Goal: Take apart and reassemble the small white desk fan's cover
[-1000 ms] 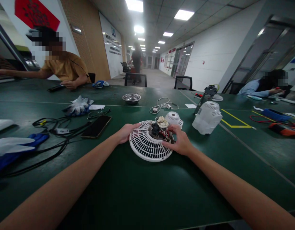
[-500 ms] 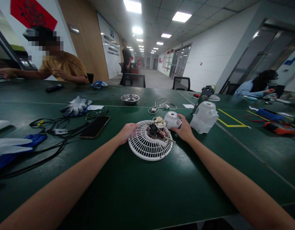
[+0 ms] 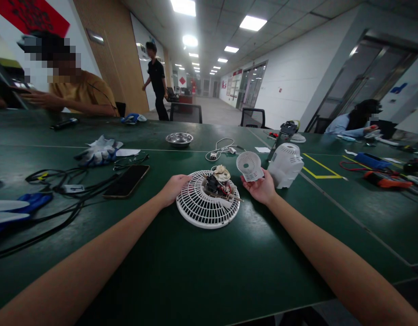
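Observation:
A round white fan grille (image 3: 209, 213) lies on the green table in front of me, with the fan's motor assembly (image 3: 220, 183) and its wires exposed on top. My left hand (image 3: 174, 189) grips the grille's left rim. Just right of the grille, my right hand (image 3: 263, 188) holds up a white plastic motor cover (image 3: 249, 165), its hollow inside turned toward me. Beyond that hand a larger white plastic housing (image 3: 286, 165) stands on the table. A pale cable with a plug (image 3: 214, 156) lies behind the grille.
A metal bowl (image 3: 179, 139) sits farther back. On the left lie a smartphone (image 3: 127, 181), black cables (image 3: 76, 199) and work gloves (image 3: 99, 150). A dark green cordless tool (image 3: 282, 136) stands behind the housing; an orange multimeter (image 3: 387, 179) is at right. Other people are around the table.
My right hand has turned the motor cover from its outer side to its hollow side and moved it slightly off the motor assembly. My left hand stays on the grille.

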{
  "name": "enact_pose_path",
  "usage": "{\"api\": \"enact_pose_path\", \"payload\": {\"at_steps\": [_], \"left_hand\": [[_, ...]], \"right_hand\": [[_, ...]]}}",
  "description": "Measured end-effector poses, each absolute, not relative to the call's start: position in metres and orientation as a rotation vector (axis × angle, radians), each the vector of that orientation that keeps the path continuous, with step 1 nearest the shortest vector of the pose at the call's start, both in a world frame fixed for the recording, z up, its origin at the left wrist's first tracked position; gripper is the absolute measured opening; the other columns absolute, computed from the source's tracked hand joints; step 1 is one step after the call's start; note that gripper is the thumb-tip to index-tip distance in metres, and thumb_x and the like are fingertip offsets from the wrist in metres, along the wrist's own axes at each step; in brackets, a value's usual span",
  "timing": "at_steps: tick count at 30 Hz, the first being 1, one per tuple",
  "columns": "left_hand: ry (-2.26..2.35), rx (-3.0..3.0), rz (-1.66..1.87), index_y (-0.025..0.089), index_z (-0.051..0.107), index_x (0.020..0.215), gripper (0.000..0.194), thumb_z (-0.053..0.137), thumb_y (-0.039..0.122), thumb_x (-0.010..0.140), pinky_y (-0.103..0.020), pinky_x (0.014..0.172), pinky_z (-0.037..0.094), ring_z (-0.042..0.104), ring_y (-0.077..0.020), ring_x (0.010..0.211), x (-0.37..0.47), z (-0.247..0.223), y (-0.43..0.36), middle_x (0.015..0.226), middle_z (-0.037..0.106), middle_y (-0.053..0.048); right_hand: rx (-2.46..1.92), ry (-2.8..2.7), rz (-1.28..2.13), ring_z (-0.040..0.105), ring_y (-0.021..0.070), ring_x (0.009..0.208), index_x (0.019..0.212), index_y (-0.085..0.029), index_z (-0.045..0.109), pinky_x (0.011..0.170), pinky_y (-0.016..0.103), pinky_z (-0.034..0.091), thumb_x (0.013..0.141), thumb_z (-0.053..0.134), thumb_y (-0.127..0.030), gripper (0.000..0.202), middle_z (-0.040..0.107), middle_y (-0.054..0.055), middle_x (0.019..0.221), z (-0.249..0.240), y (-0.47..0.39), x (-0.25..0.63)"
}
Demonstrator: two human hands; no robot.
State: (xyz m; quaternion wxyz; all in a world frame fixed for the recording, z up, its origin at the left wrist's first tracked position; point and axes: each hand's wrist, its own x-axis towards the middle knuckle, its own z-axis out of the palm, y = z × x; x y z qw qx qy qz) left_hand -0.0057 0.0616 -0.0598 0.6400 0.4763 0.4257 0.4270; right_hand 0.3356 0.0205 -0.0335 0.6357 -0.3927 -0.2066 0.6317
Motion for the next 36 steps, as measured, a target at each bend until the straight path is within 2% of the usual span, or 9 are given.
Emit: {"api": "enact_pose_path", "payload": {"at_steps": [8, 12, 16, 21, 25, 28, 30, 33, 36], "left_hand": [[0.978, 1.082, 0.980, 0.012, 0.071, 0.091, 0.020, 0.075, 0.030, 0.084, -0.029, 0.064, 0.056, 0.071, -0.0172, 0.067, -0.005, -0.058, 0.059, 0.079, 0.074, -0.007], [0.970, 1.112, 0.966, 0.012, 0.071, 0.094, 0.021, 0.073, 0.032, 0.086, -0.029, 0.065, 0.056, 0.071, -0.0170, 0.069, -0.007, -0.060, 0.061, 0.080, 0.074, -0.007], [0.964, 1.111, 0.964, 0.013, 0.071, 0.093, 0.024, 0.075, 0.034, 0.084, -0.030, 0.066, 0.056, 0.071, -0.0182, 0.070, -0.007, -0.063, 0.063, 0.083, 0.075, -0.007], [0.976, 1.064, 0.993, 0.014, 0.071, 0.091, 0.019, 0.074, 0.031, 0.084, -0.032, 0.069, 0.057, 0.071, -0.0185, 0.071, -0.003, -0.062, 0.062, 0.082, 0.074, -0.007], [1.064, 1.191, 1.046, 0.014, 0.070, 0.109, 0.032, 0.073, 0.033, 0.084, -0.039, 0.084, 0.056, 0.072, -0.0256, 0.095, -0.003, -0.057, 0.060, 0.107, 0.075, -0.015], [1.216, 1.586, 1.188, 0.018, 0.064, 0.129, 0.046, 0.070, 0.030, 0.084, -0.044, 0.105, 0.046, 0.059, -0.0295, 0.126, -0.005, -0.047, 0.055, 0.140, 0.061, -0.014], [1.143, 1.865, 1.177, 0.022, 0.061, 0.134, 0.046, 0.064, 0.030, 0.088, -0.046, 0.111, 0.040, 0.050, -0.0294, 0.136, -0.004, -0.035, 0.048, 0.148, 0.055, -0.009], [0.814, 2.056, 1.032, 0.022, 0.061, 0.135, 0.045, 0.058, 0.038, 0.093, -0.046, 0.109, 0.041, 0.056, -0.0298, 0.128, 0.002, -0.015, 0.032, 0.138, 0.063, -0.010], [0.715, 2.109, 0.932, 0.019, 0.060, 0.136, 0.059, 0.073, 0.042, 0.082, -0.042, 0.098, 0.048, 0.063, -0.0325, 0.115, 0.009, 0.001, 0.017, 0.130, 0.067, -0.014]], "right_hand": [[-0.926, -0.556, 1.418, 0.072, 0.0209, 0.076, 0.106, -0.023, 0.061, 0.059, 0.030, 0.059, 0.092, 0.045, -0.050, 0.034, 0.074, 0.006, 0.088, -0.030, 0.015, 0.330], [-0.902, -0.779, 1.349, 0.070, 0.0202, 0.075, 0.111, -0.026, 0.058, 0.058, 0.031, 0.057, 0.089, 0.054, -0.050, 0.033, 0.072, 0.002, 0.094, -0.025, 0.003, 0.312], [-0.828, -1.185, 1.003, 0.067, 0.0204, 0.087, 0.133, -0.037, 0.043, 0.070, 0.035, 0.058, 0.080, 0.073, -0.043, 0.062, 0.067, -0.001, 0.108, -0.021, -0.017, 0.291], [-1.003, -1.736, 0.531, 0.063, 0.0278, 0.104, 0.145, -0.037, 0.032, 0.093, 0.051, 0.054, 0.074, 0.083, -0.041, 0.088, 0.061, 0.007, 0.122, -0.016, -0.038, 0.275], [-1.095, -1.892, 0.330, 0.061, 0.0317, 0.110, 0.149, -0.036, 0.027, 0.094, 0.056, 0.052, 0.076, 0.080, -0.044, 0.091, 0.059, 0.010, 0.128, -0.015, -0.042, 0.271], [-1.134, -1.959, 0.298, 0.063, 0.0318, 0.106, 0.150, -0.034, 0.029, 0.094, 0.058, 0.052, 0.078, 0.078, -0.042, 0.087, 0.062, 0.010, 0.123, -0.013, -0.040, 0.272], [-1.145, -1.972, 0.312, 0.064, 0.0307, 0.102, 0.149, -0.032, 0.030, 0.093, 0.057, 0.053, 0.079, 0.077, -0.041, 0.085, 0.064, 0.009, 0.119, -0.013, -0.038, 0.274], [-1.133, -1.973, 0.342, 0.064, 0.0305, 0.101, 0.149, -0.030, 0.033, 0.095, 0.057, 0.052, 0.079, 0.076, -0.040, 0.083, 0.064, 0.010, 0.119, -0.012, -0.037, 0.276], [-1.095, -1.965, 0.389, 0.063, 0.0331, 0.108, 0.148, -0.031, 0.037, 0.099, 0.058, 0.049, 0.079, 0.077, -0.041, 0.081, 0.064, 0.010, 0.125, -0.011, -0.039, 0.277]]}}
